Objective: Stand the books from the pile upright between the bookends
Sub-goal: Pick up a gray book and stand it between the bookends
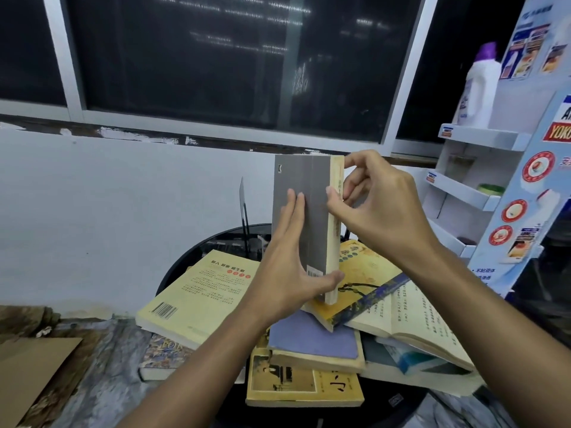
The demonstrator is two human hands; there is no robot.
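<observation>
Steadying the grey book (298, 180) upright over the pile (312, 335) on the counter (182, 261): the left hand (284, 273) clasps its lower end and the right hand (380, 208) pinches its edge, probably to keep it vertical for slotting

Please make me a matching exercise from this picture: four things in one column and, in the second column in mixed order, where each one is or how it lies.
Things
1. grey book
2. yellow book with barcode
3. open book
4. white bottle

Places or states
A. standing on the display shelf
B. held upright by the left hand and the right hand
C. lying closed, at the left
D. lying flat at the right, pages showing

Pairs: 1-B, 2-C, 3-D, 4-A
</observation>
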